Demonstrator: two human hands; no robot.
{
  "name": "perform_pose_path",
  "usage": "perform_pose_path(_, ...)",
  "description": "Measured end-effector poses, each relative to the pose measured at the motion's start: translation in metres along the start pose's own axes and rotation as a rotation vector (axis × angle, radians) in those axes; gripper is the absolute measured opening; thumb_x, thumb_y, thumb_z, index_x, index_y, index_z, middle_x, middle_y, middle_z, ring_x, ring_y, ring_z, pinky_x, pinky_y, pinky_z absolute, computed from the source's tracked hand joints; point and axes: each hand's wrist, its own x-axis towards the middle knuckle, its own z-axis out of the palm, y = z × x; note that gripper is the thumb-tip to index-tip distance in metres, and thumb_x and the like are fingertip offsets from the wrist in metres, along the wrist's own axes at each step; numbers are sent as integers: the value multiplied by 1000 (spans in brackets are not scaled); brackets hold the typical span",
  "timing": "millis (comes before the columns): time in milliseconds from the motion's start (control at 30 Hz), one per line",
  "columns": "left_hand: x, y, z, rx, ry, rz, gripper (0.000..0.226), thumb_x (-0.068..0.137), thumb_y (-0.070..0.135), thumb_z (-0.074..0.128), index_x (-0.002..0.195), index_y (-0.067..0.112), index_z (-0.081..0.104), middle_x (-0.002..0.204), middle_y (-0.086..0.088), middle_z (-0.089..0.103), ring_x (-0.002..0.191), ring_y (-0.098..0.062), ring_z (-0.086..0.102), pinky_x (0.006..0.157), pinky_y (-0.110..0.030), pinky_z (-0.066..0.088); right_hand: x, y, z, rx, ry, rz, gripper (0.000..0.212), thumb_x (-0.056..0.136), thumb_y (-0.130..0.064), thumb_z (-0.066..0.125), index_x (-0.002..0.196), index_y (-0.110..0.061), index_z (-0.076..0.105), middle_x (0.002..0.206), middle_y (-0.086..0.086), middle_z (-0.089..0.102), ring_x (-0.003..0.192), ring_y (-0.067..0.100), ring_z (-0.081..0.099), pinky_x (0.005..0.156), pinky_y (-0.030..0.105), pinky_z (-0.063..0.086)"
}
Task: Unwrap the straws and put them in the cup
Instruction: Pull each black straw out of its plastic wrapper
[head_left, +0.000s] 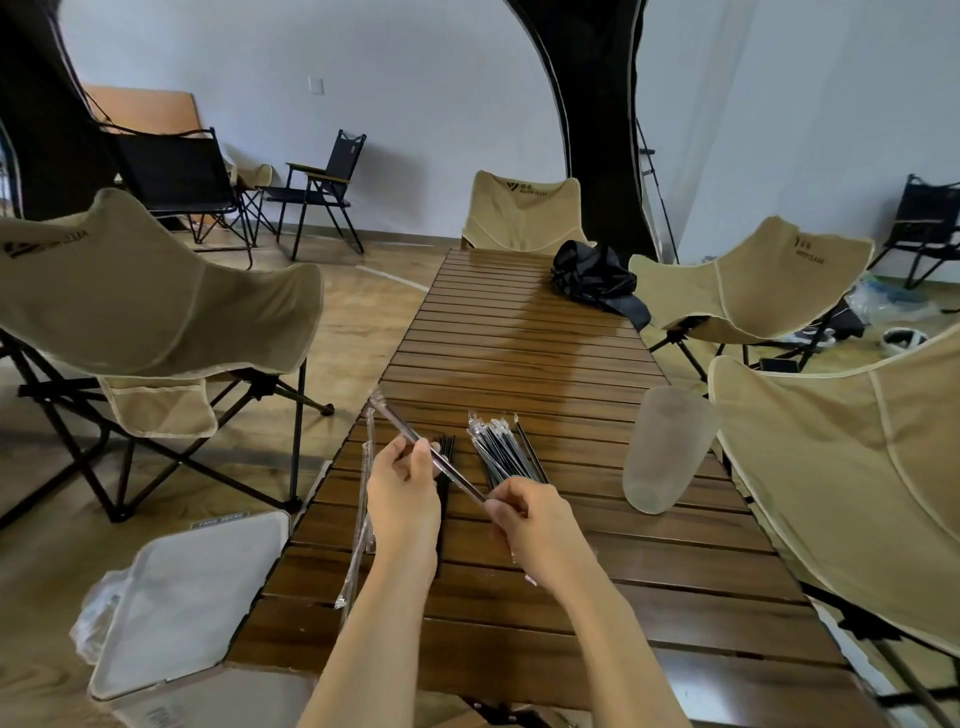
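Both left hand (402, 491) and right hand (532, 519) pinch one blurred wrapped straw (444, 466), fingers (422, 448) curled.

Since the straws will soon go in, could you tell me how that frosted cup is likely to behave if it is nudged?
The frosted cup looks like thin translucent plastic and appears empty, so it is probably light. It is tall and narrows toward its base, so a nudge near the rim could tip it.
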Motion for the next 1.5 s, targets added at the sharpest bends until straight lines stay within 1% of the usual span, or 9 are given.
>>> perform_pose_path(200,-6,22,1,-100,111,-17,18,99,24,46,93,26,62,88,10,58,91,-10,56,73,-22,40,-4,3,-5,-142,16,35,10,96,-25,48,94,-23,58,70,-15,54,64,0,54,57,10,41)
perform_pose_path(333,-9,19,-1,-211,112,-129,20,98,27,47,92,23,66,94,4,62,100,-15,58,95,-36,45,-5,9,-17,-213,10,67,20,98,-22,45,101,-17,64,81,-8,58,69,-1,52,56,9,38)
perform_pose_path(600,-18,30,6,-188,105,-34,27,99,27,44,79,26,62,83,6,58,89,-12,55,80,-28,45,9,-4,-28,-370,-140,158,22,98,-18,44,114,-14,60,109,3,59,106,21,59,88,27,46)
perform_pose_path(767,-18,32,6,-204,94,-54,27,99,28,45,77,28,62,82,6,57,83,-9,53,78,-30,42,9,-5,-28,-355,-2,71,22,98,-21,45,109,-14,63,93,-3,54,84,9,53,65,12,40)
perform_pose_path(867,-20,31,8,-181,62,-58,28,99,30,44,77,28,62,83,6,56,82,-8,52,79,-31,42,10,-2,-24,-381,-31,70,22,98,-23,44,112,-17,60,98,-3,54,95,13,58,72,13,42)
perform_pose_path(1000,-20,26,7,-166,0,-101,26,99,30,45,84,26,65,89,8,61,91,-9,57,94,-37,46,12,0,-22,-418,-8,41,21,98,-23,45,110,-18,61,86,-10,48,69,2,45,58,10,33)
perform_pose_path(1133,-18,28,3,-196,-43,-162,24,98,32,45,95,25,68,101,11,65,93,-6,60,104,-45,41,4,0,-27,-273,33,-93,18,98,-18,45,100,-18,62,83,-10,51,73,1,49,61,6,36)
perform_pose_path(1300,-10,35,-10,-337,59,-112,23,99,33,43,95,27,65,94,13,70,96,-9,62,96,-38,42,2,1,-31,-267,34,-165,17,96,-17,47,86,-29,54,70,-21,44,62,-2,48,61,4,38)
perform_pose_path(1500,-10,41,-1,-403,58,-135,26,100,37,40,83,32,58,93,15,70,104,-9,62,86,-32,41,6,4,-30,-339,60,-183,17,96,-18,48,103,-18,64,90,-12,53,70,-4,48,61,0,35)
